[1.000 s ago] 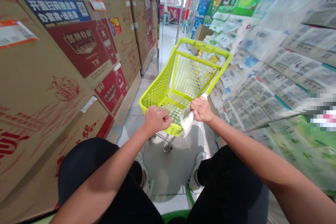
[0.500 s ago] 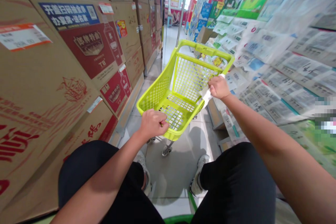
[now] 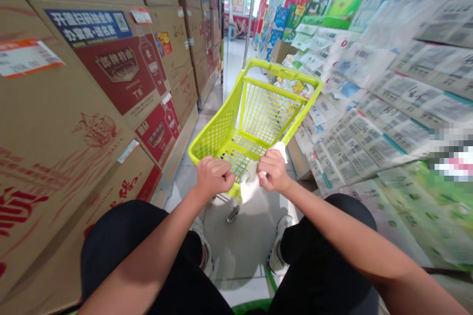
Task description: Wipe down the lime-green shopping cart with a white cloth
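A yellow-green shopping cart (image 3: pixel 240 75) stands in front of my knees, its basket bare inside. My left hand (image 3: pixel 214 175) is wrapped round the near rim of the basket at its left part. In my right hand (image 3: pixel 272 170) is a white cloth (image 3: pixel 250 188), pressed over the cart's right rim close to the near corner. Part of the cloth hangs below the rim, and another bit shows above my knuckles. The fingers of both hands are curled closed.
Stacked cardboard cartons (image 3: pixel 44 108) line the left side. Packs of paper goods (image 3: pixel 406 93) are piled on the right. Beneath me a green stool (image 3: pixel 253 306) shows at the bottom edge. A metal pole (image 3: pixel 250 22) rises beyond the cart.
My right hand has slid with the cloth along the right rim, down toward me and to the left, nearer my left hand. My left hand stays on the rim.
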`<state>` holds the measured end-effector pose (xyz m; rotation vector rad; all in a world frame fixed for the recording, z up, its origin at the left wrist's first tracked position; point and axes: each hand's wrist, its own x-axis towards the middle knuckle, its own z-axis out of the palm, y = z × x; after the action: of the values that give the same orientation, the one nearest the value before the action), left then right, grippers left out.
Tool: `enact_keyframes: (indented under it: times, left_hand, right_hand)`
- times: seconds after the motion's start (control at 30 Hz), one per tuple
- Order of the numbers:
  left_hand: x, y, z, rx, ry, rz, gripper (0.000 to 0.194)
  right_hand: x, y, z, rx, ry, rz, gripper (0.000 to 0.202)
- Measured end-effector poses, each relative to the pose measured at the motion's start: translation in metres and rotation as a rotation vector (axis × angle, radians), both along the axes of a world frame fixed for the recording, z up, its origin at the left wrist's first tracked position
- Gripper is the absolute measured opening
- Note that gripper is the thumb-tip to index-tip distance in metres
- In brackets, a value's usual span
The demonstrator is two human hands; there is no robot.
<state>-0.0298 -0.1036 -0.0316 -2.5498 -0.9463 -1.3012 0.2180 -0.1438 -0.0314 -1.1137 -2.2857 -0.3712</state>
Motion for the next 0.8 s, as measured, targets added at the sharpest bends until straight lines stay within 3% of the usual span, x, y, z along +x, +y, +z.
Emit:
enact_keyframes:
  times: [0.07,0.13,0.33,0.5,0.63,0.73,0.8]
  left_hand:
    - [0.001,-0.003,0.001,0.03,-0.027,-0.068,0.024]
    - [0.001,-0.007,0.003,0.053,-0.05,-0.11,0.024]
    - [-0.009,-0.006,0.002,0.041,-0.03,-0.147,0.024]
    - [-0.031,0.017,-0.002,0.015,-0.021,-0.19,0.024]
    - [-0.058,0.044,-0.001,-0.038,0.013,-0.164,0.02]
    - [-0.082,0.069,0.003,-0.115,-0.046,0.115,0.016]
    - [-0.095,0.086,0.006,-0.21,-0.155,0.307,0.023]
  right_hand:
    - [0.025,0.013,0.003,0.029,-0.036,0.085,0.046]
    - [0.059,0.033,0.01,0.022,-0.052,0.082,0.046]
    - [0.164,0.085,0.056,-0.03,-0.228,-0.144,0.041]
    - [0.223,0.095,0.09,0.027,-0.327,-0.379,0.042]
    - [0.216,0.079,0.083,0.155,-0.174,-0.555,0.041]
    - [0.179,0.06,0.068,0.221,-0.036,-0.664,0.04]
    - [0.149,0.045,0.065,0.221,-0.023,-0.692,0.037]
